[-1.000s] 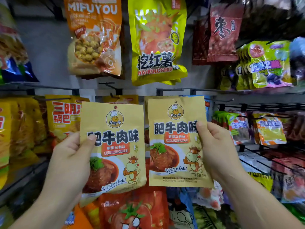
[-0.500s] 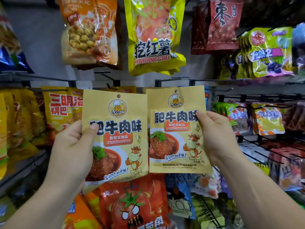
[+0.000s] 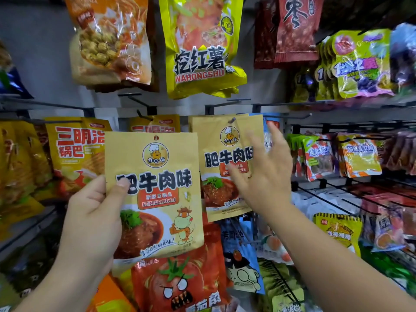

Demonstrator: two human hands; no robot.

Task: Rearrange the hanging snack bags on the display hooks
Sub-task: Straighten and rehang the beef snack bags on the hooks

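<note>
My left hand (image 3: 94,219) grips a tan beef-flavour snack bag (image 3: 157,194) by its left edge, thumb on the front, and holds it in front of the rack. A second identical tan bag (image 3: 216,154) hangs on a black display hook (image 3: 231,120) to its right, with more of the same behind it. My right hand (image 3: 263,176) is blurred, fingers spread and apart from that hanging bag, holding nothing. An empty black hook (image 3: 140,113) juts out above the bag in my left hand.
Large orange bag (image 3: 112,41) and yellow bag (image 3: 202,46) hang on the row above. Yellow crisp bags (image 3: 74,154) hang at the left, a red tomato bag (image 3: 180,280) below, blue cartoon bags (image 3: 243,262) lower right. Rows of hooks with small packets (image 3: 358,154) fill the right side.
My right hand has let go of its tan bag, which now hangs on the hook, and the hand has opened. My left hand keeps its bag, slightly lower.
</note>
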